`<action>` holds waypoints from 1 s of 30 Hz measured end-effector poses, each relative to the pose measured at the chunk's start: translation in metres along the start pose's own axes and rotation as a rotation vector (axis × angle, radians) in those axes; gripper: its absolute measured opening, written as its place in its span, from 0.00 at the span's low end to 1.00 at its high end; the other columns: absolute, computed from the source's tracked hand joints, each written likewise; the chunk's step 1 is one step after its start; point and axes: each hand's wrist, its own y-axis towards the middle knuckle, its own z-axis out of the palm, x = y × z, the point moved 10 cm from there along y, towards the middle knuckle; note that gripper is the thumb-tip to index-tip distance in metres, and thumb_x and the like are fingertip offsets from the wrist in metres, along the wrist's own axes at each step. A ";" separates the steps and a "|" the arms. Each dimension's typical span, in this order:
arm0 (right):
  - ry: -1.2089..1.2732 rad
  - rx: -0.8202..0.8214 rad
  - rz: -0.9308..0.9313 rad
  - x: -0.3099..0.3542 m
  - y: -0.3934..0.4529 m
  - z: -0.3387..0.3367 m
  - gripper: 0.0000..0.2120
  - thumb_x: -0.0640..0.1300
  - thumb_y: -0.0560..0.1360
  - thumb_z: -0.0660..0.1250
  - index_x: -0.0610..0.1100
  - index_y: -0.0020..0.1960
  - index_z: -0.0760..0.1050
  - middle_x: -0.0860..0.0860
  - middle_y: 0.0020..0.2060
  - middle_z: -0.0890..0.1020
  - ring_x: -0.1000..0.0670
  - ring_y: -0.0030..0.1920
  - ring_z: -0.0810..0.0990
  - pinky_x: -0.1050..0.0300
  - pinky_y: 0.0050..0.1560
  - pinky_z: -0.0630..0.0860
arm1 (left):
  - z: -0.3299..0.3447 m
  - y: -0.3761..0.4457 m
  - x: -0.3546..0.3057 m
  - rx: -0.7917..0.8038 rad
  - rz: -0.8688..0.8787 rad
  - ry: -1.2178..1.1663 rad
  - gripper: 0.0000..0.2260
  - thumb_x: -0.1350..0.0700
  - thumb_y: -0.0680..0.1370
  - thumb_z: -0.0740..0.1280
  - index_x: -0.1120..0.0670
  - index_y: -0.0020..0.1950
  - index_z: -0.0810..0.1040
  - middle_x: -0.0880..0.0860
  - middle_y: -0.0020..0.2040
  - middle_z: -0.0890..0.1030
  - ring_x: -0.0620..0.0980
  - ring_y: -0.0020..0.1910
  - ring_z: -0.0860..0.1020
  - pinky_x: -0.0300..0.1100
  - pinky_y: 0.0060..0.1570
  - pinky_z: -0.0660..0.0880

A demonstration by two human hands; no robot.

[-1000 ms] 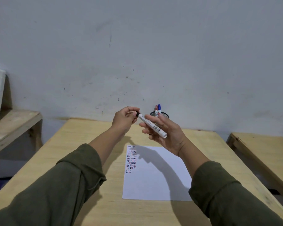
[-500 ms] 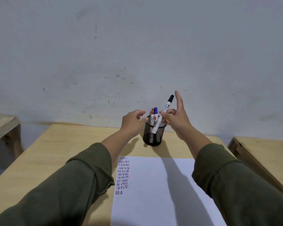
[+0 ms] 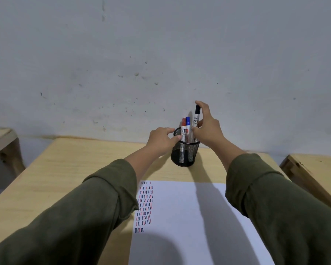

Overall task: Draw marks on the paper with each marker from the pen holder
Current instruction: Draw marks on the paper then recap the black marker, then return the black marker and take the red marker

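Note:
A black mesh pen holder (image 3: 183, 153) stands on the wooden table near the wall, with a red-capped marker (image 3: 183, 129) and a blue-capped marker (image 3: 188, 128) upright inside. My right hand (image 3: 206, 129) grips a black-capped marker (image 3: 196, 117), held upright with its lower end in the holder's mouth. My left hand (image 3: 161, 139) pinches the holder's left rim. The white paper (image 3: 180, 217) lies in front of the holder, with rows of short black, red and blue strokes down its left edge (image 3: 144, 205).
The wooden table (image 3: 75, 165) runs back to a grey-white wall. A second wooden bench (image 3: 317, 169) stands to the right and another (image 3: 0, 138) to the left. My arms cast shadows over the paper.
My right hand has capped the black marker, swung it upright and lowered it into the holder. My left hand went from the cap to the holder's rim. The view dropped closer.

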 end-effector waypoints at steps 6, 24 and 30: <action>-0.119 0.051 0.004 -0.009 0.004 0.015 0.35 0.33 0.71 0.67 0.52 0.72 0.59 0.47 0.38 0.75 0.50 0.36 0.75 0.60 0.30 0.72 | -0.001 -0.001 -0.003 0.000 0.003 -0.035 0.20 0.50 0.76 0.67 0.54 0.66 0.75 0.53 0.68 0.76 0.52 0.68 0.72 0.46 0.68 0.66; -0.356 0.053 -0.126 -0.007 0.010 0.029 0.34 0.36 0.73 0.67 0.59 0.73 0.62 0.47 0.49 0.62 0.46 0.43 0.70 0.57 0.45 0.69 | 0.002 0.005 -0.004 0.002 0.018 -0.043 0.18 0.52 0.75 0.68 0.52 0.65 0.76 0.53 0.64 0.79 0.52 0.65 0.74 0.44 0.65 0.69; -0.379 0.053 -0.120 -0.008 0.012 0.029 0.29 0.39 0.73 0.66 0.57 0.71 0.66 0.48 0.49 0.62 0.45 0.43 0.72 0.56 0.44 0.70 | 0.003 0.007 -0.001 -0.002 0.007 -0.054 0.19 0.52 0.75 0.68 0.52 0.66 0.76 0.53 0.64 0.79 0.51 0.65 0.74 0.43 0.65 0.69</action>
